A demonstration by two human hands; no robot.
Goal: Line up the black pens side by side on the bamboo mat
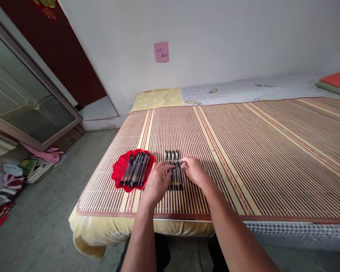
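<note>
A row of several clear-barrelled black pens [175, 179] lies side by side on the striped mat, their dark clip ends pointing away from me. My left hand [158, 176] is over the left side of the row, fingers stretched across the pens and covering part of them. At the right side, my right hand [193, 170] has its fingers bent and slightly apart, close to the outermost pen; whether they touch it is hard to see. To the left, a red scalloped plate [116, 172] holds a pile of similar pens [136, 170].
The striped mat [272, 162] covers a bed with a yellow cloth [147, 226] hanging at its front edge. A pink note [161, 52] is on the wall. Red and green bedding [337, 83] lies far right. A glass-panelled door [31, 87] and floor clutter [13, 181] are at left.
</note>
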